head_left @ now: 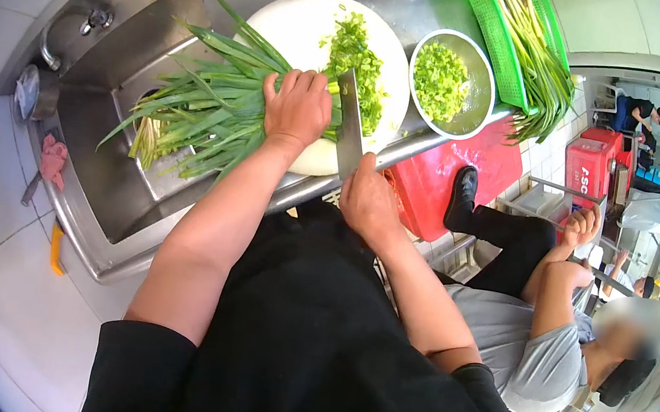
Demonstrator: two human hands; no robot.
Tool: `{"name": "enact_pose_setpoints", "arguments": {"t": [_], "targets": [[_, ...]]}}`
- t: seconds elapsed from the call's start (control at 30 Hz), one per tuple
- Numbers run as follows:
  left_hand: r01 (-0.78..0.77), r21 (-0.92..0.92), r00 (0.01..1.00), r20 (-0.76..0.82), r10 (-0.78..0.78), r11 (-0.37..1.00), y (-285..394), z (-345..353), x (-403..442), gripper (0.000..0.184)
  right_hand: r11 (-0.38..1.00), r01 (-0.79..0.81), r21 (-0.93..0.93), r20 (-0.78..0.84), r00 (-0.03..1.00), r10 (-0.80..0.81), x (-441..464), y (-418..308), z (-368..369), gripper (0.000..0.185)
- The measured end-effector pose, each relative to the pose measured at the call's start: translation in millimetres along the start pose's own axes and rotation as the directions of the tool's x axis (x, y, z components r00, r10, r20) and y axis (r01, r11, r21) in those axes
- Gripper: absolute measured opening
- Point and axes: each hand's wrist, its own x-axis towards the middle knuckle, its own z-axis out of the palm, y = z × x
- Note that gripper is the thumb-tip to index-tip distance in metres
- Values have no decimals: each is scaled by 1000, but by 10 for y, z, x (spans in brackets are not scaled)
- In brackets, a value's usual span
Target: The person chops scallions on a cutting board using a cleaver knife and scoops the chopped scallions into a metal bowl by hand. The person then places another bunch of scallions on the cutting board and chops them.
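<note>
- Main risk: a nicked finger on your left hand (302,108); its fingertips lie just beside the cleaver (349,124), so a slip of the blade or a rolling stalk could do it.
- Your green stalks (232,95) lie partly on the round board (283,27) and overhang the sink (114,150); their loose end could drag the bunch askew if your press slackens.
- Chopped greens (356,49) sit beyond the blade; a wide sweep could push some over the rim.
- Left fingers: slightly spread, curved over the stalks, pressing them down.
- Right hand (368,203): fingers closed around the cleaver's handle end, blade upright; you can't tell their exact wrap, the handle being hidden.
</note>
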Motion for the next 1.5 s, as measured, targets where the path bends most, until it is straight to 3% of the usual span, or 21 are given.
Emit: {"name": "enact_pose_setpoints", "arguments": {"t": [0.07, 0.13, 0.27, 0.3, 0.33, 0.43, 0.5, 0.53, 0.6, 0.67, 0.8, 0.97, 1.03, 1.1, 1.17, 1.2, 1.23, 1.3, 1.33, 1.37, 1.5], "targets": [[1, -5, 1000, 13, -1, 1000, 6, -2, -5, 16, 1000, 3, 10, -28, 1000, -2, 181, -18, 26, 29], [-8, 12, 1000, 5, 8, 1000, -3, 28, 5, 16, 994, 104, 36, -174, 980, -96, 626, -62, -8, 29], [-5, 65, 999, 43, 2, 998, 18, 2, -15, 16, 996, 72, -60, 36, 997, -70, 999, -523, -816, 36], [-9, 99, 998, 65, 3, 995, 12, 5, -14, 19, 997, -78, -27, 273, 958, 82, 974, -782, -1162, 40], [1, 99, 997, 76, -9, 995, 3, 12, -29, 19, 996, -79, -30, 289, 954, 84, 925, -756, -1106, 40], [-19, 73, 999, 32, 17, 997, -18, 46, -10, 20, 996, 21, -89, 168, 986, -6, 609, -502, -800, 36], [-3, 53, 1000, 21, 2, 999, -22, 28, 16, 20, 993, -47, -111, 138, 988, 63, 192, -379, -543, 31], [-1, 36, 1000, 13, 0, 999, -14, 24, -9, 20, 996, 33, -78, 99, 995, -26, -28, -169, -307, 31], [3, 35, 1000, 2, -3, 999, -18, 35, -21, 20, 999, 51, -4, 44, 998, -50, -285, 2, 21, 30], [11, 30, 1000, 26, -11, 999, -20, 45, -7, 22, 995, -83, 53, 25, 996, 81, -321, -10, 128, 31], [-4, 9, 1000, 12, 4, 1000, -36, 79, 2, 23, 998, 63, 21, -83, 995, -61, 359, -16, -67, 30], [8, 83, 999, 51, -12, 997, -1, 61, 12, 20, 997, 30, -74, 137, 990, -20, 906, -709, -1046, 39], [5, 87, 999, 33, -8, 996, -9, 77, 6, 20, 980, -193, -38, 383, 903, 193, 785, -939, -1296, 41], [5, 66, 1000, 26, -7, 998, -12, 69, 20, 20, 994, -17, -106, 165, 986, 34, 583, -487, -754, 38], [19, 47, 1000, 22, -20, 999, -17, 67, -6, 20, 997, -53, -53, 149, 987, 60, 92, -306, -456, 33], [26, 23, 1000, 16, -26, 999, -12, 62, 0, 19, 997, 14, -78, 105, 994, -6, -149, -119, -189, 33], [30, 2, 999, 13, -30, 1000, -12, 56, 7, 19, 995, -79, 55, 83, 994, 74, -283, -6, 28, 33], [40, 3, 999, 24, -40, 999, -4, 31, -8, 19, 997, -20, 78, 23, 1000, 18, -260, 147, 176, 33], [38, 0, 999, 29, -38, 999, -9, 12, 2, 18, 995, 35, 98, -52, 998, -30, -213, 175, 203, 33], [16, 4, 999, 39, -17, 1000, -14, 23, -31, 18, 999, -25, 37, 10, 1000, 25, -23, 68, 56, 32], [6, 90, 999, 53, -11, 996, -19, 69, 23, 21, 1000, -5, 12, -9, 1000, 5, 828, -384, -640, 33]]}}
